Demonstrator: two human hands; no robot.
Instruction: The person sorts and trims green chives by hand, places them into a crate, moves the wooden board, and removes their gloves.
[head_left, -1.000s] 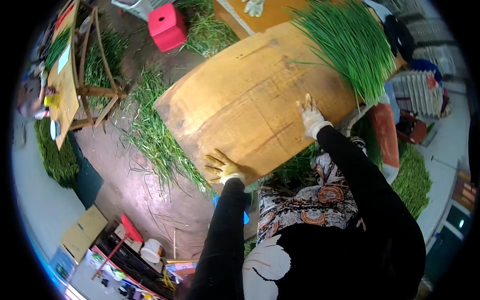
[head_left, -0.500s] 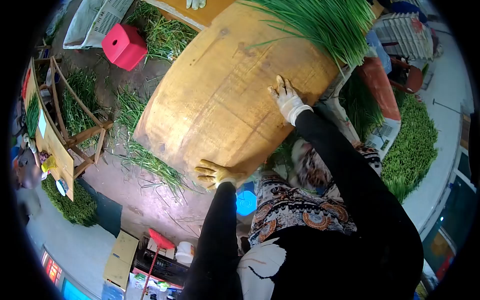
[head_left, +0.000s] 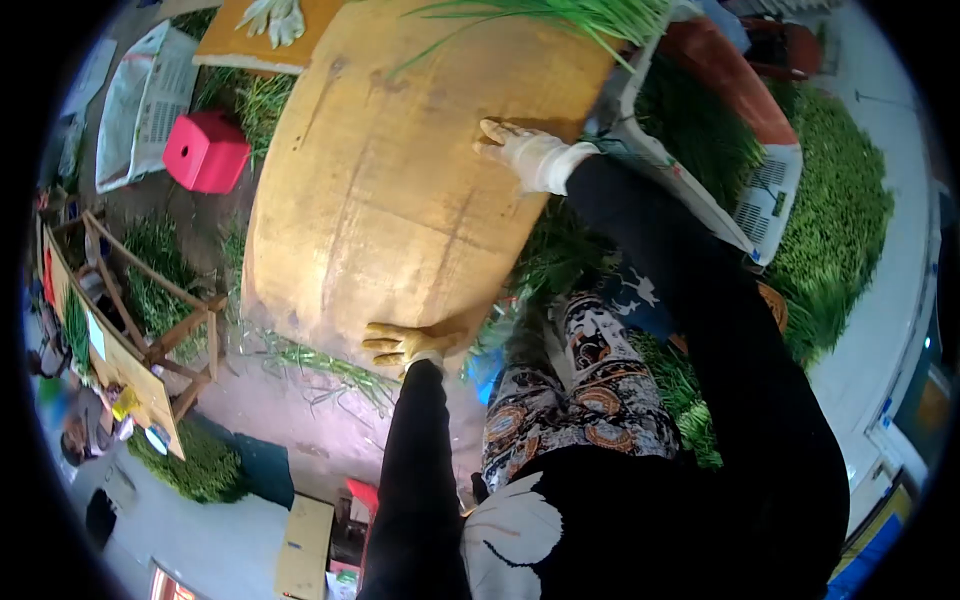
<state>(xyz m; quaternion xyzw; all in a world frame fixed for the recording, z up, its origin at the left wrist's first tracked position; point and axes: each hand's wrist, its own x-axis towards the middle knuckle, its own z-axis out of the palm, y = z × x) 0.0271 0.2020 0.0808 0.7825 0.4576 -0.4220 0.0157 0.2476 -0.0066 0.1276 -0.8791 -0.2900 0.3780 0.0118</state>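
Note:
A worn wooden tabletop fills the upper middle of the head view. My left hand, in a stained pale glove, rests on its near left end, fingers spread. On the near right edge lies my right hand, also gloved, with its fingers stretched out on the wood. Neither hand holds anything. Long green grass-like stalks lie at the far right end of the top, beyond my right hand.
A pink stool and a white crate stand left. Gloves lie on another board. A crate of greens and a large green pile are right. Loose stalks litter the floor; a person is far left.
My view has shifted, so the tabletop and stalks appear farther left and higher. My legs look straighter, and patterned blue cloth shows behind them. Both hands stay on the wood.

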